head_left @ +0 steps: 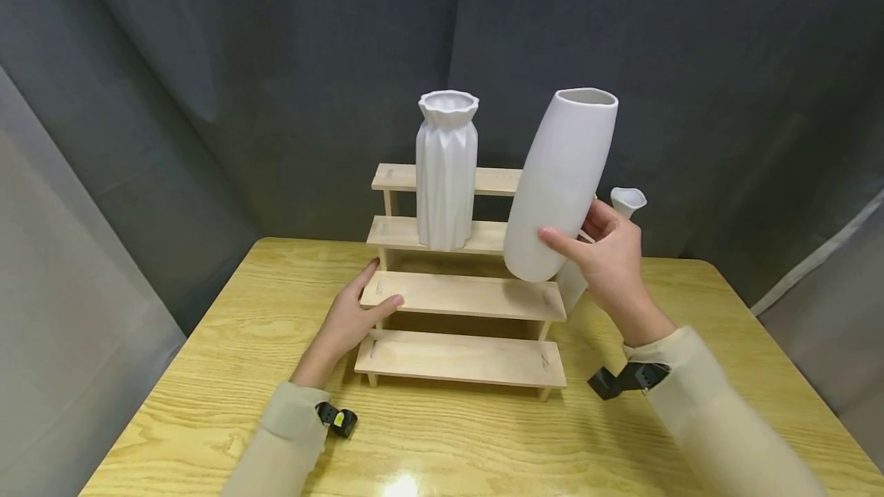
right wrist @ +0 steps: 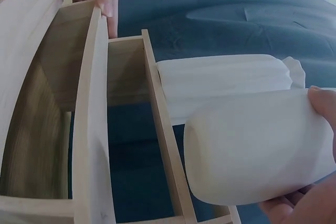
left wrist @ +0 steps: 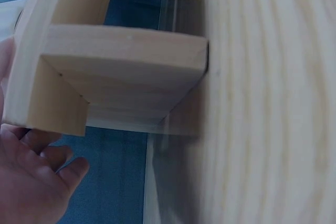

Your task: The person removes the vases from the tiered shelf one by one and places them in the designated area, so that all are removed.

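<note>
A smooth white vase (head_left: pixel 561 182) is gripped by my right hand (head_left: pixel 608 259), thumb on its front and fingers around its far side. It tilts, mouth up and to the right, its base in front of the right half of the stepped wooden shelf (head_left: pixel 463 294). My left hand (head_left: pixel 355 313) holds the shelf's left end, its thumb over one step. In the left wrist view its fingers (left wrist: pixel 73 171) curl near the wooden end. A pleated white vase (head_left: pixel 446 175) stands upright on the second step from the top, left of the smooth vase.
Behind my right hand is another white vase with a flared rim (head_left: pixel 628 199), mostly hidden. The shelf stands on a wood-grain table (head_left: pixel 276 313). A dark grey curtain (head_left: pixel 311 83) hangs behind, and paler cloth (head_left: pixel 62 290) is at the left.
</note>
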### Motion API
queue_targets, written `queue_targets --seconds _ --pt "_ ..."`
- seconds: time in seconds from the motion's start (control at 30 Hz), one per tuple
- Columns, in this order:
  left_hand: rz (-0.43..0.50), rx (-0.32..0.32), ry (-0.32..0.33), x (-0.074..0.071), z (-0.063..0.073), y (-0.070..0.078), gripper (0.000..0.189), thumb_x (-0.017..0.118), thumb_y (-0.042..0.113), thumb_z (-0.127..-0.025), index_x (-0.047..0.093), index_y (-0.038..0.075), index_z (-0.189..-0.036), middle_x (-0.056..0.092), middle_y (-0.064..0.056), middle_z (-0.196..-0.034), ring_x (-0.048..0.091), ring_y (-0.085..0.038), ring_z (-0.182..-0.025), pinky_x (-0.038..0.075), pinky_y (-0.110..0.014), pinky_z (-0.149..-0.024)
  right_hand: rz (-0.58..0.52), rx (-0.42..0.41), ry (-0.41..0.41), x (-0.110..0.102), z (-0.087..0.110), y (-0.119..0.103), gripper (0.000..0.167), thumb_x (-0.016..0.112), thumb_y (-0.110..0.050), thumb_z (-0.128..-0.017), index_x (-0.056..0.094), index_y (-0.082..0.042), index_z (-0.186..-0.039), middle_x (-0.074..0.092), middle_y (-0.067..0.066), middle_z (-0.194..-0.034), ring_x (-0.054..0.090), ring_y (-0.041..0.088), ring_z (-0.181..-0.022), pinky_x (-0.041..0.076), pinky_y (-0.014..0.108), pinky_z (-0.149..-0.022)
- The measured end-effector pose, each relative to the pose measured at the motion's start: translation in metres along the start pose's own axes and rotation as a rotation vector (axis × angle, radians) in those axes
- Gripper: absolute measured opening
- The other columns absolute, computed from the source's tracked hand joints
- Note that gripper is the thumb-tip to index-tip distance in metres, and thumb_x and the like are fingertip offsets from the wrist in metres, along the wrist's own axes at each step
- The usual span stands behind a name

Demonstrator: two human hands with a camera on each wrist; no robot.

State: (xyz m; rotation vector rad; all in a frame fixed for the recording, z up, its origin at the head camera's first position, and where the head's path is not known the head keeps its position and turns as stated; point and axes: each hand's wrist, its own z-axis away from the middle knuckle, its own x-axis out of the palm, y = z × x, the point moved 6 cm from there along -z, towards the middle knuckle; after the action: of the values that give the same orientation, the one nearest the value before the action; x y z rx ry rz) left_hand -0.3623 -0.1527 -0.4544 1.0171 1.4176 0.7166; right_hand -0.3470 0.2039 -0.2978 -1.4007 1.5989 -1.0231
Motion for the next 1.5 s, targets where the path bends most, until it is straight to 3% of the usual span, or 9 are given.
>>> queue_targets --seconds 0.13,0.83,1.13,1.5 --pt "0.0 -0.004 0.005 0.0 0.0 0.0 0.099 0.067 0.068 -0.081 0.02 0.028 -0.159 0.017 0.008 -0.161 0.013 -0.022 -0.148 0.023 -0.053 -0.115 -0.062 -0.016 0.013 -0.005 0.005 -0.001 0.064 0.087 -0.003 -0.074 0.06 -0.002 -0.131 0.064 0.011 -0.124 0.063 0.02 -0.111 0.053 0.023 -0.087" --pt "0.01 -0.009 0.0 -0.002 0.0 -0.002 0.097 0.067 0.066 -0.082 0.02 0.032 -0.158 0.016 0.008 -0.162 0.012 -0.022 -0.148 0.022 -0.052 -0.116 -0.078 -0.068 0.022 -0.028 0.028 -0.01 0.064 0.083 0.005 -0.075 0.059 -0.004 -0.134 0.061 0.013 -0.128 0.061 0.024 -0.112 0.053 0.023 -0.087" --pt "0.009 -0.012 -0.004 -0.003 0.002 -0.001 0.096 0.067 0.066 -0.082 0.019 0.033 -0.158 0.015 0.007 -0.162 0.012 -0.023 -0.148 0.023 -0.054 -0.115 -0.051 -0.058 0.054 -0.042 0.037 -0.009 0.063 0.083 0.005 -0.076 0.059 -0.005 -0.134 0.062 0.011 -0.126 0.061 0.023 -0.108 0.054 0.021 -0.083" --pt "0.007 -0.014 -0.007 -0.003 0.002 -0.002 0.097 0.067 0.067 -0.081 0.019 0.032 -0.158 0.015 0.007 -0.162 0.012 -0.024 -0.148 0.022 -0.054 -0.115 -0.068 -0.034 0.069 -0.051 0.044 -0.009 0.065 0.082 0.005 -0.077 0.057 -0.006 -0.137 0.059 0.01 -0.132 0.059 0.022 -0.113 0.053 0.02 -0.085"
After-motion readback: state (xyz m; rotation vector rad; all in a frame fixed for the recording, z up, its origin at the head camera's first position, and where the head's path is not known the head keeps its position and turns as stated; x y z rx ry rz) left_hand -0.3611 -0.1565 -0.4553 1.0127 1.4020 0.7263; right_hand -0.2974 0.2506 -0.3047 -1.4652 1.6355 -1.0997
